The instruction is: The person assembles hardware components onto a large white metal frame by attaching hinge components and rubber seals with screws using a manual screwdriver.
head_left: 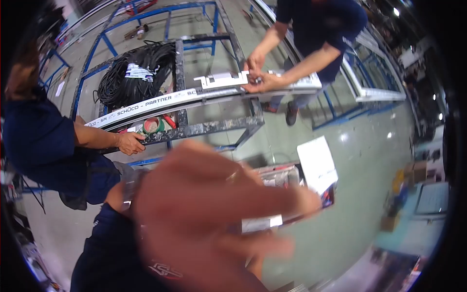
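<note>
My left hand [204,190] is raised close to the camera, large and smeared by motion, with a watch [129,187] at its wrist. Its fingers stretch to the right and stand apart, with no object showing between them. Behind the fingers, lower down in the view, sits a box of mixed items [277,176], partly covered by the hand. A white sheet or panel [317,164] leans at the box's right side. My right hand does not show.
A blue metal frame bench [214,125] carries a long white profile [146,105] and a black cable coil [138,80]. One co-worker's hand [131,143] rests at its near edge; another's hands [258,78] touch a white notched piece [221,79]. A white frame [377,93] stands right.
</note>
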A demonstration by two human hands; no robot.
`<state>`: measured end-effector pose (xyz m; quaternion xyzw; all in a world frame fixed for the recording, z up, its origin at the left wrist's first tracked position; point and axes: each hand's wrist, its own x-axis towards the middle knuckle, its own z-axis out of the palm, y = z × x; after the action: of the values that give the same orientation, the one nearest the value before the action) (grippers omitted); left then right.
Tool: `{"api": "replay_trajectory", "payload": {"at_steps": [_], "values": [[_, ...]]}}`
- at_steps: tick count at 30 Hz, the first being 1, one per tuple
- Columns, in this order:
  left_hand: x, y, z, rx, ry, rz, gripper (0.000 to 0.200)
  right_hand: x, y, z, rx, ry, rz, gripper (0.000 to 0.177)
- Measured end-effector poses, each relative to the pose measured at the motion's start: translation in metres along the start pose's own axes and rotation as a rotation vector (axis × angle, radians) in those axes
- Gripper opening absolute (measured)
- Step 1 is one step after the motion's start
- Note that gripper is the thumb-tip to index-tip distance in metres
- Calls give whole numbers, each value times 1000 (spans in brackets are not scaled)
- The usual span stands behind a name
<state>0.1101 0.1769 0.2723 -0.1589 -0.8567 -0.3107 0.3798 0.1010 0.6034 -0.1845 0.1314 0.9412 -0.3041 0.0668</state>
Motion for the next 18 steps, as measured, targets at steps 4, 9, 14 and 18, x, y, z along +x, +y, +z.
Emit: {"api": "replay_trajectory", "payload": {"at_steps": [4, 9, 14, 18], "values": [[-36, -59, 117, -423, -413, -574, 57, 0, -18, 3, 415, -125, 125, 37], [-208, -113, 269, -283, -817, -592, 75, -19, -24, 33, 476, 215, 54, 40], [-231, -42, 334, -47, -1178, -441, 98, -25, -38, 17, 740, 54, 280, 51], [-228, -6, 381, -14, -1253, -278, 108, -15, -32, 7, 960, 42, 352, 36]]}}
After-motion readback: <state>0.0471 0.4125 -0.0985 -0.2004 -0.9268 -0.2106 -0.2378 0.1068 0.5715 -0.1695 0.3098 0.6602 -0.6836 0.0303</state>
